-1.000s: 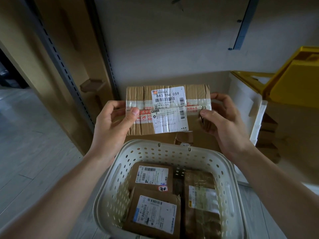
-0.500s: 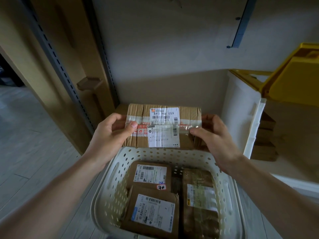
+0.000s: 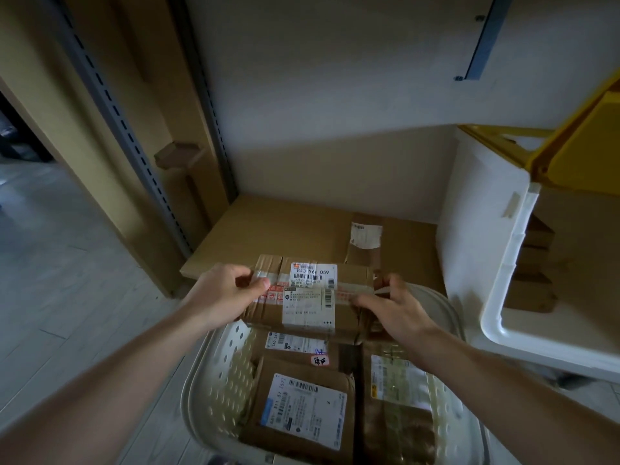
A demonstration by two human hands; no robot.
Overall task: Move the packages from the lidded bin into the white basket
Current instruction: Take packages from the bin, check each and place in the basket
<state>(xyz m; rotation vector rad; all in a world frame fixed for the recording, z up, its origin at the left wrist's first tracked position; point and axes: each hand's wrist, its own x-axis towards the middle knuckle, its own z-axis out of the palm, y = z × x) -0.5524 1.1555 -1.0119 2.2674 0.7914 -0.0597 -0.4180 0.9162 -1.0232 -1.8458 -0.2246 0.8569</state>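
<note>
Nearest the camera, the white perforated basket (image 3: 214, 380) sat on the floor and already held several packages: a brown parcel (image 3: 302, 407) with a white barcode label at front left, another labelled parcel (image 3: 295, 345) partly hidden behind it, and a brown package wrapped in clear film (image 3: 396, 407) along the right side. Just above the basket's far rim, both hands held a taped cardboard box (image 3: 308, 297) level, its top bearing a white label reading 843 Y64 059 and a second shipping label below that. The left hand (image 3: 221, 297) was closed on the box's left end, thumb on top and fingers curled underneath; the right hand (image 3: 396, 310) gripped the right end in the same way. Beyond the box, a large flattened cardboard sheet (image 3: 302, 229) with a small label lay against the wall. To the right stood the white bin (image 3: 483, 236) with its yellow lid (image 3: 583, 152) raised, and stacked brown packages (image 3: 533, 273) showed inside it.
</note>
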